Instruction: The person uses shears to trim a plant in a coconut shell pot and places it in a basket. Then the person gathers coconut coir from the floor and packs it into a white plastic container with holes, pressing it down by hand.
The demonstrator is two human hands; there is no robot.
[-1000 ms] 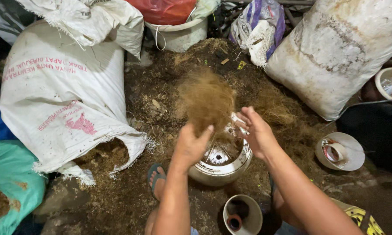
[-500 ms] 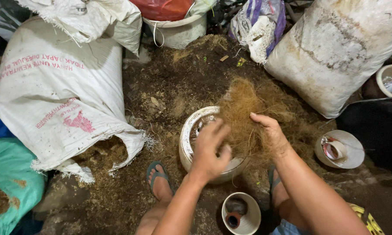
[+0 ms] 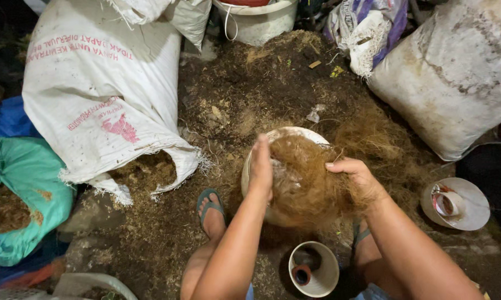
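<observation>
Centrally, a wad of brown coconut fibre (image 3: pixel 308 183) is pressed into a white plastic pot (image 3: pixel 286 133), tilted on its side over a heap of dark potting mix (image 3: pixel 250 83).

- Left hand (image 3: pixel 260 166): laid flat with fingers together against the pot's near rim and the fibre's edge; nothing is seen to be clamped.
- Right hand (image 3: pixel 357 179): fingers curled and closed into the fibre mass from the right.
- Fibre is judged light, springy and loose-stranded; strands trail over the rim and are likely to shed. It is best gathered as 1 bundle with a full-palm grasp, not pinched.
- Pot is judged light and stiff; the rim offers the firmest hold.
- 1 smaller pot (image 3: pixel 314 269) is noted near the knees, 1 white sack (image 3: pixel 103 94) to the left, and 1 foot in a teal sandal (image 3: pixel 210 208).
</observation>
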